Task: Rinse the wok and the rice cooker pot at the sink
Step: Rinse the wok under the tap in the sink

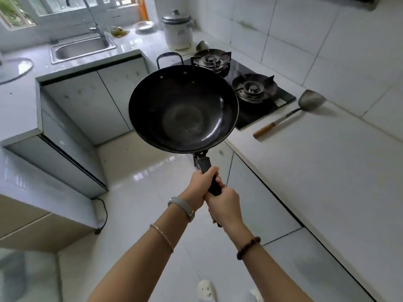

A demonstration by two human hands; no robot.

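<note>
Along the right, a long white counter (316, 182), smooth and flat, with pale square wall tiles behind it. Underfoot, glossy white floor tiles (139, 205) showing window glare. At left and centre, grey flat-fronted cabinets (87, 101) under an L-shaped worktop. Held in mid-air over the floor, well apart from the far corner: a round, deep black wok (183, 110), tilted towards the camera, dull and worn in the bowl with a paler ring at the bottom, a thin loop grip (170, 58) on its far rim and a straight black handle (206, 165) on the near side. Behind the wok, set into the counter, a black glass stove (250, 120) with two dark, spiky burner grates. In the far corner below the window, a rectangular steel sink (72, 51) with a tall curved tap (96, 25). Beyond the stove on the counter, a white cylindrical rice cooker (177, 31) under a grey metal lid with a knob. Near the stove, lying flat, a metal spatula (290, 112) with a wooden grip. At far left, a round glass lid (13, 68). Wrapped tightly round the handle, left hand (199, 186) nearer the bowl, fingers curled over the top; just below and touching it, right hand (227, 203), likewise clenched on the grip. On the left wrist, a grey watch (182, 207); on the right, a band of brown beads (248, 247).
</note>
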